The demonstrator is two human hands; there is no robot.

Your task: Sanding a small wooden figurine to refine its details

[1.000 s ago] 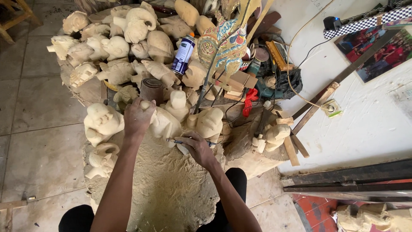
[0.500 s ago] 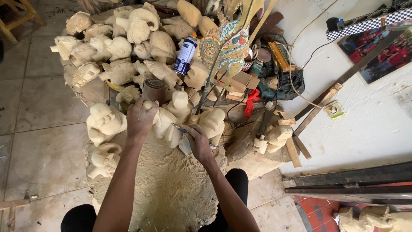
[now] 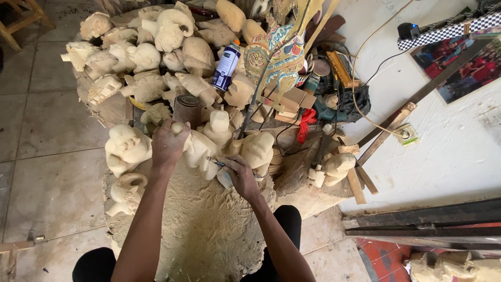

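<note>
The left hand (image 3: 168, 142) grips the pale wooden figure (image 3: 201, 149) just beside the sandpaper roll (image 3: 187, 109); the right hand (image 3: 241, 175) pinches a small carving tool (image 3: 215, 162) against it. Carving seems underway; steady pressure is needed.

both bare arms reached forward; the left hand (image 3: 168, 142) was curled shut, and the right hand (image 3: 240, 175) pinched tight.
</note>
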